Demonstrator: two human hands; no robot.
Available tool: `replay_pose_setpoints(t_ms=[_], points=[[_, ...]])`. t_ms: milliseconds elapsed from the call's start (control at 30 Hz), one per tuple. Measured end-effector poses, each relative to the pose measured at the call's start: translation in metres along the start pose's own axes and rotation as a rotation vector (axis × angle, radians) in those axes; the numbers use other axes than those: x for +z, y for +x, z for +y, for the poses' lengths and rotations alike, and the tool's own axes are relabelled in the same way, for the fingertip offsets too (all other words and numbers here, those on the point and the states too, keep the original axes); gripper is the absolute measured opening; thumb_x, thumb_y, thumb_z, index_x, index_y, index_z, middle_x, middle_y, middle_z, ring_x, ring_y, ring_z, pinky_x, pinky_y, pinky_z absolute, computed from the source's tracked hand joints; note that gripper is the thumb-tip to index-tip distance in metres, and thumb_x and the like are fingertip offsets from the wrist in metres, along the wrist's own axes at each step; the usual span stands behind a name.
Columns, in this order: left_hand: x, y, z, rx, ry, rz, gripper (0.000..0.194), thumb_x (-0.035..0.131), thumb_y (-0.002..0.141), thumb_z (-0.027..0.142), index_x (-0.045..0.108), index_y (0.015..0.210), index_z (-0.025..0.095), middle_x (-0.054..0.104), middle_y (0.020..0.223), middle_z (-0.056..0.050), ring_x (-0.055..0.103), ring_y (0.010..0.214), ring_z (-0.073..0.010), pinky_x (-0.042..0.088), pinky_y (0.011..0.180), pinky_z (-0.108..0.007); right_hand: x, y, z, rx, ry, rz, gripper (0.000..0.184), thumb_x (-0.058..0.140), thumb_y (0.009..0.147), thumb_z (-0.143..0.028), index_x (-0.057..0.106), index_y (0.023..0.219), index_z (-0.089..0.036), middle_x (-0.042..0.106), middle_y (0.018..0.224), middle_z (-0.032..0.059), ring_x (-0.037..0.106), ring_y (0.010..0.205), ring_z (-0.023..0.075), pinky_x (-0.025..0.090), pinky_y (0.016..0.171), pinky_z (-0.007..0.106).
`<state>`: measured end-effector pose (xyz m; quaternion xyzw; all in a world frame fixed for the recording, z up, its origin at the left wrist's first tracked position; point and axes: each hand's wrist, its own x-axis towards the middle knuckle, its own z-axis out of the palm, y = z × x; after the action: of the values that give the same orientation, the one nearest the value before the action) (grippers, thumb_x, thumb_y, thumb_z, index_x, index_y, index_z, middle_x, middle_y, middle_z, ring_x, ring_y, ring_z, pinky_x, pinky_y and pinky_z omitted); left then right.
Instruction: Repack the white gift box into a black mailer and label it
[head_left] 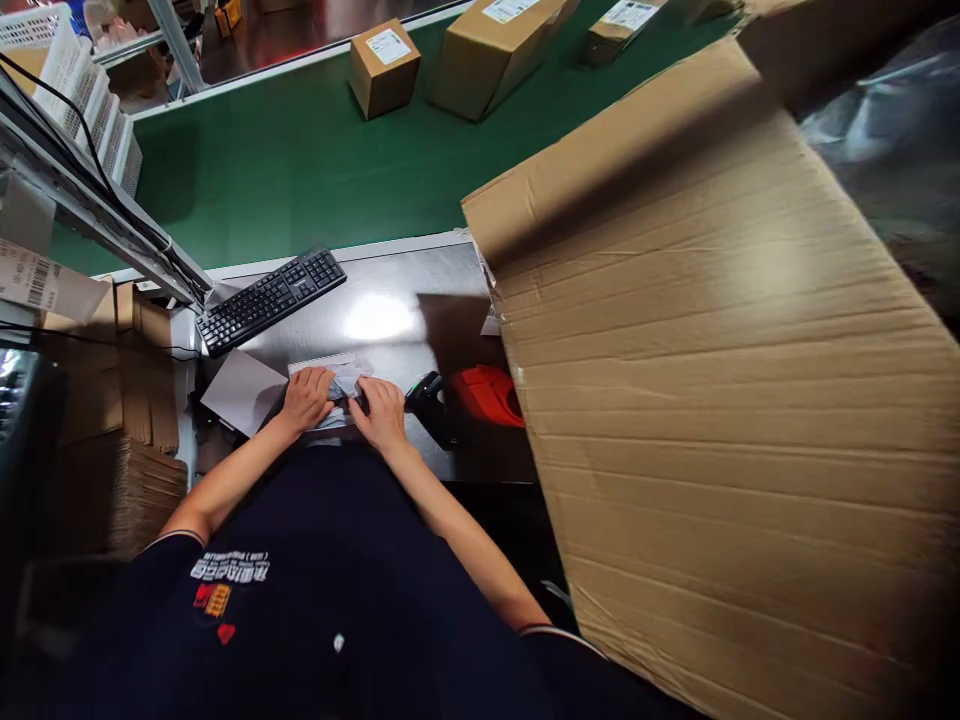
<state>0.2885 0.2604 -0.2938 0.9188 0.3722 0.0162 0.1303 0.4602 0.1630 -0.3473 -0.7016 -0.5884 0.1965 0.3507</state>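
Note:
A clear plastic bag (339, 362) with something pale or bluish in it lies on the metal worktop in front of me; its contents are too small to make out. My left hand (307, 398) is closed on the bag's left part, fingers curled over it. From the right, my right hand (381, 412) pinches the bag near its middle, its thumb side facing my left hand. Just right of that hand rests a black handheld barcode scanner (433, 408). A sheet of white paper (244, 391) lies to the left of my left hand.
A black keyboard (271, 300) sits behind the paper. Large cardboard (720, 420) rises at the right, beside a red-orange object (491, 393). Beyond the worktop runs a green conveyor belt (255, 165) carrying taped boxes (385, 68). Flat cartons (150, 490) are stacked at left.

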Motion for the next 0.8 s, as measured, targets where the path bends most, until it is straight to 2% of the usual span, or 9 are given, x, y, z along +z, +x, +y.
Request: replay_pose_setpoints(t_ms=[100,200,233,300,400,467,567,700,800], points=[[-0.014,-0.004,-0.006,-0.109,-0.283,0.348,0.056,0.081,0.075,0.031,0.060,0.125,0.017,0.067,0.126,-0.016,0.061,0.119,-0.0348,0.047,0.106,-0.049,-0.009,-0.003,-0.001,0.042,0.309,0.164,0.059,0.062,0.095,-0.042,0.052,0.149,-0.020,0.061,0.142,0.0193,0.061,0.128,0.0330,0.052,0.108,0.056],[-0.032,0.005,-0.006,-0.357,-0.754,0.617,0.057,0.083,0.072,0.032,0.058,0.121,0.019,0.068,0.115,-0.010,0.064,0.107,-0.0268,0.051,0.097,-0.042,-0.025,0.016,-0.017,0.089,0.582,0.061,0.084,0.071,0.089,-0.052,0.036,0.162,-0.030,0.042,0.163,0.0169,0.053,0.142,0.0332,0.059,0.101,0.051],[-0.036,0.010,-0.003,-0.403,-0.951,0.623,0.057,0.084,0.071,0.033,0.058,0.120,0.020,0.068,0.113,-0.008,0.065,0.104,-0.0246,0.052,0.095,-0.039,-0.031,0.027,-0.024,0.086,0.637,-0.018,0.092,0.075,0.086,-0.054,0.032,0.164,-0.032,0.036,0.168,0.0151,0.049,0.146,0.0343,0.060,0.100,0.050],[-0.039,0.020,0.003,-0.429,-1.329,0.526,0.057,0.086,0.068,0.036,0.060,0.116,0.021,0.070,0.111,-0.006,0.067,0.103,-0.0230,0.053,0.094,-0.037,-0.041,0.054,-0.035,0.052,0.678,-0.167,0.104,0.080,0.081,-0.057,0.028,0.167,-0.032,0.033,0.170,0.0140,0.044,0.150,0.0360,0.058,0.104,0.051],[-0.030,0.025,0.010,-0.476,-1.612,0.333,0.055,0.088,0.067,0.042,0.066,0.112,0.021,0.075,0.110,-0.007,0.070,0.105,-0.0252,0.054,0.097,-0.040,-0.049,0.089,-0.039,-0.057,0.611,-0.285,0.101,0.083,0.079,-0.053,0.035,0.163,-0.022,0.047,0.162,0.0159,0.050,0.145,0.0350,0.048,0.117,0.053],[-0.018,0.018,0.005,-0.505,-1.592,0.292,0.056,0.089,0.066,0.046,0.068,0.110,0.018,0.077,0.106,-0.009,0.071,0.105,-0.0272,0.054,0.099,-0.042,-0.049,0.102,-0.032,-0.150,0.505,-0.353,0.091,0.081,0.081,-0.045,0.042,0.159,-0.019,0.054,0.155,0.0162,0.057,0.138,0.0338,0.046,0.119,0.052],[-0.001,-0.001,-0.013,-0.497,-1.425,0.355,0.065,0.089,0.067,0.046,0.066,0.120,0.016,0.076,0.117,-0.012,0.071,0.111,-0.0289,0.055,0.102,-0.044,-0.039,0.105,-0.016,-0.276,0.276,-0.457,0.087,0.077,0.078,-0.024,0.043,0.157,-0.013,0.056,0.152,0.0203,0.060,0.133,0.0354,0.049,0.114,0.052],[0.015,-0.021,-0.034,-0.478,-0.946,0.263,0.056,0.078,0.078,0.033,0.063,0.128,0.012,0.073,0.127,-0.018,0.069,0.117,-0.0325,0.056,0.104,-0.047,-0.013,0.100,-0.003,-0.464,-0.026,-0.587,0.082,0.065,0.070,-0.003,0.051,0.150,-0.006,0.061,0.146,0.0224,0.058,0.134,0.0363,0.048,0.113,0.052],[0.023,-0.026,-0.031,-0.452,-0.692,0.254,0.066,0.074,0.080,0.020,0.056,0.144,0.013,0.063,0.145,-0.021,0.059,0.137,-0.0363,0.052,0.113,-0.050,0.001,0.097,0.000,-0.500,-0.106,-0.613,0.081,0.062,0.070,0.001,0.053,0.150,-0.006,0.058,0.150,0.0217,0.054,0.139,0.0368,0.046,0.115,0.052]])
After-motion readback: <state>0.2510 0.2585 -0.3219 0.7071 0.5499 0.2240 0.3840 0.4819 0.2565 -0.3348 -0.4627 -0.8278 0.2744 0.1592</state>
